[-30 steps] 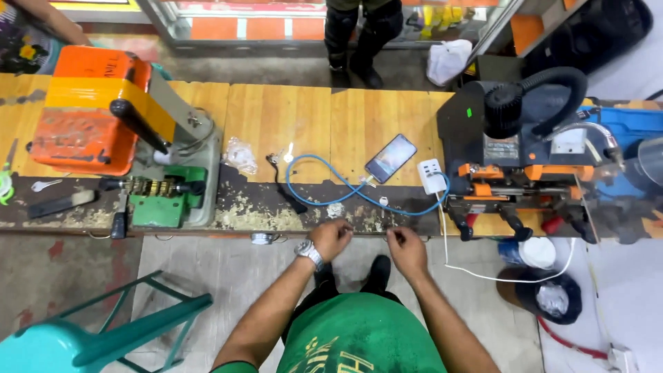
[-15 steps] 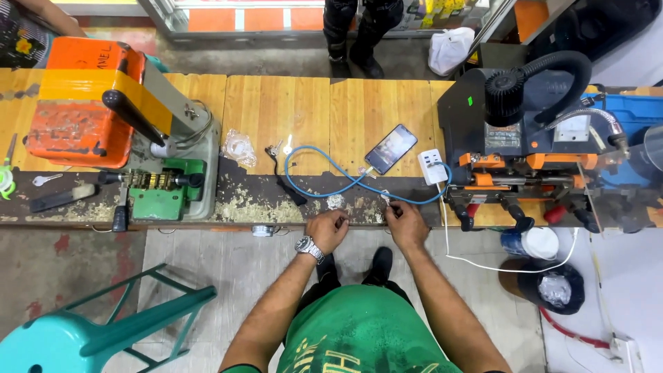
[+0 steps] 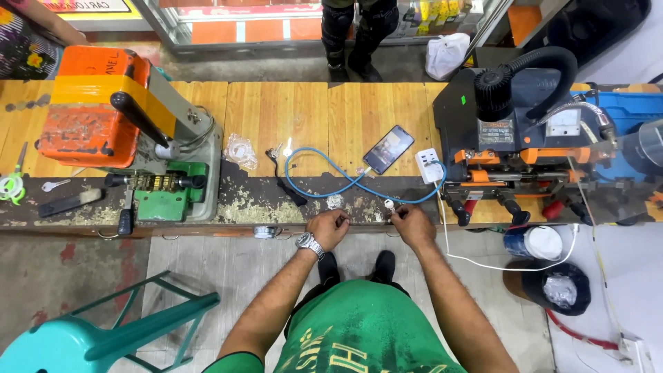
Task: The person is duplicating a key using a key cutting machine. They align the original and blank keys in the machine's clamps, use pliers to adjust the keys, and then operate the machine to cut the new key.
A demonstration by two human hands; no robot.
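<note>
Well off to the left of both hands, an orange and grey machine (image 3: 131, 131) with a green vice stands on the wooden workbench (image 3: 304, 110), with a loose key (image 3: 54, 184) and a dark brush (image 3: 69, 202) lying beyond it. Closer in, up and left of the left hand, a clear plastic bag (image 3: 242, 148) sits beside a few small keys (image 3: 280, 148).

The left hand (image 3: 330, 226), with a wristwatch (image 3: 309, 243) on it, rests at the front edge of the bench, its fingers curled together; what they pinch is too small to tell, though it may be a key. Just above the gap between the hands a blue cable (image 3: 331, 169) loops across the dark, filing-strewn strip of the bench.

The right hand (image 3: 412, 224) sits near the left one, fingertips pressed together on a small white piece (image 3: 389, 205) at the cable's near end. Above it lie a phone (image 3: 388, 149) and a white charger block (image 3: 429, 166). Farther right stands a black and orange key-cutting machine (image 3: 511, 131), and below the bench edge there a white-lidded jar (image 3: 535, 242) and a black bin (image 3: 559, 287) sit on the floor.
</note>
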